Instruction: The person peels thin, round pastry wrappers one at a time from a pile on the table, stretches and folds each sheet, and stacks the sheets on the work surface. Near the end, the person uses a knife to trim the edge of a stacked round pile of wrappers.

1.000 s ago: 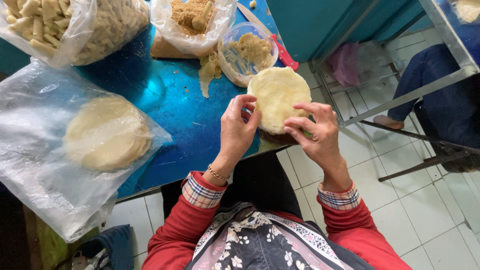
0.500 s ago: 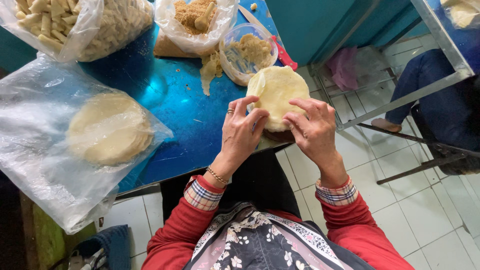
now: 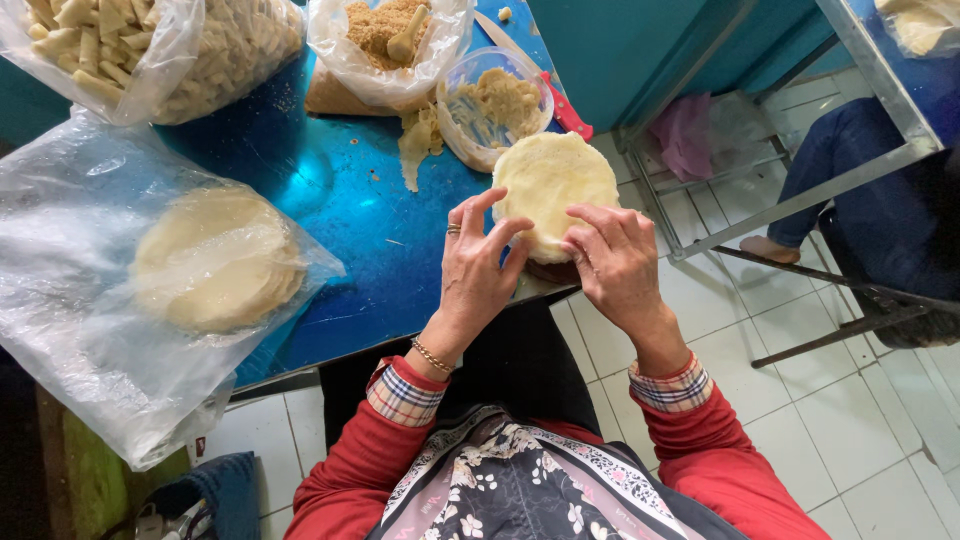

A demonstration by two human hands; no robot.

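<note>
A big clear bag (image 3: 120,330) lies on the left of the blue bench (image 3: 370,230), with round flat dough inside. Another clear bag (image 3: 150,50) at the top left holds pale sticks. A third bag (image 3: 390,45) holds brown crumbs. A clear round tub (image 3: 495,110) stands beside it.

A single head-worn camera looks steeply down, close over the wearer's lap and both hands, taking in the blue table (image 3: 350,215) edge ahead and tiled floor (image 3: 850,420) below right.
</note>
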